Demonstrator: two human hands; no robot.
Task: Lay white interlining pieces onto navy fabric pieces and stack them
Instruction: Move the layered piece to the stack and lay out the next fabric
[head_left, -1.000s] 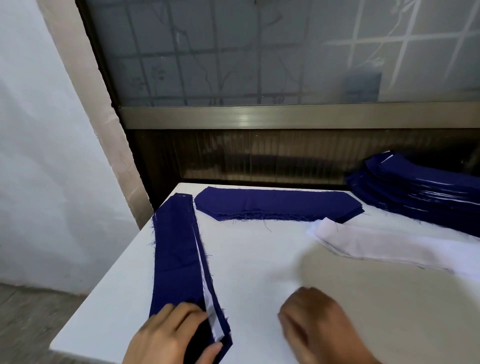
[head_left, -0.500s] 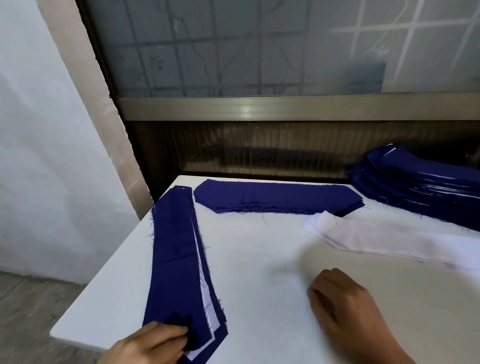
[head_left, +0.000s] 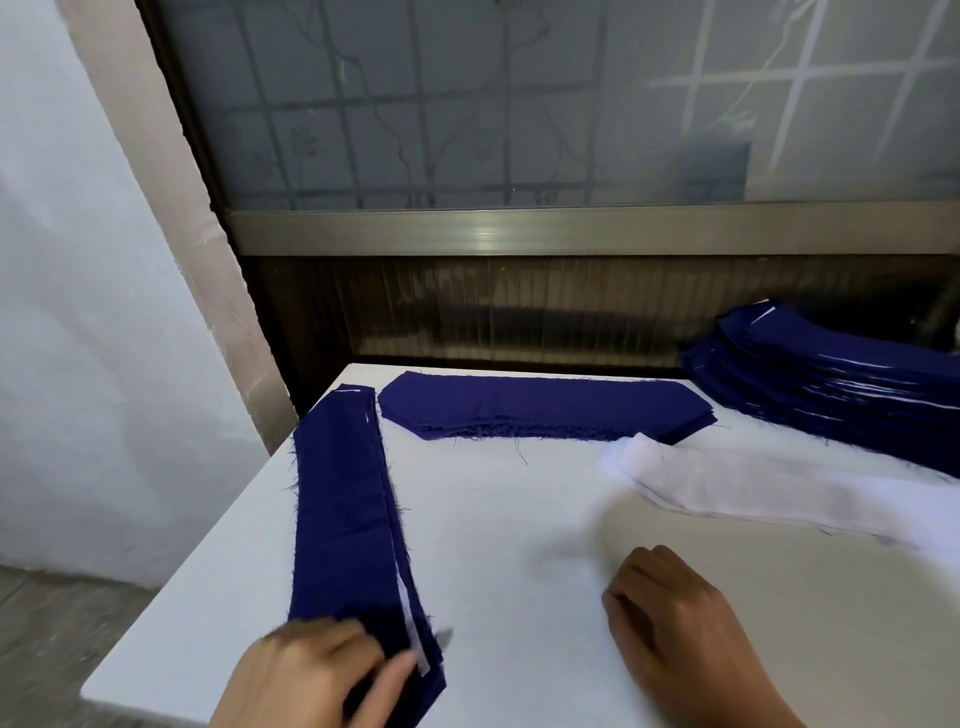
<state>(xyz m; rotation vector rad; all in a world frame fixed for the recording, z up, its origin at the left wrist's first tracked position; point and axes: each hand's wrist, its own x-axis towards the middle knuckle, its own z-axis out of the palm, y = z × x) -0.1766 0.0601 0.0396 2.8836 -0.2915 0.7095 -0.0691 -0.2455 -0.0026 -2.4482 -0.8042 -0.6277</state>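
A white table (head_left: 519, 545) stands against a frosted window (head_left: 467, 104) with a metal sill (head_left: 571, 234), and a pale wall (head_left: 78, 312) rises on the left. Along the table's left edge lies a long navy stack (head_left: 343, 499), running from the far corner towards the person. A white edge (head_left: 404, 592) of interlining peeks out along its right side. The left hand (head_left: 317, 670) lies over the near end of this stack and hides it. The hand is blurred, so I cannot tell whether its fingers pinch the cloth or only press on it.

The right hand (head_left: 675, 618) rests on the bare tabletop, well apart from the stack, with its fingers loosely curled down onto the surface and gripping nothing.

Across the far edge lies a second navy pile (head_left: 540, 405) with frayed threads along its near side. Just beside its right corner starts the white interlining (head_left: 779, 488) — a thin pile stretching off to the right, beyond the right hand, with bare tabletop between them. Behind it, at the far right, sits a tall navy heap (head_left: 831, 384) with white slivers showing between its layers.
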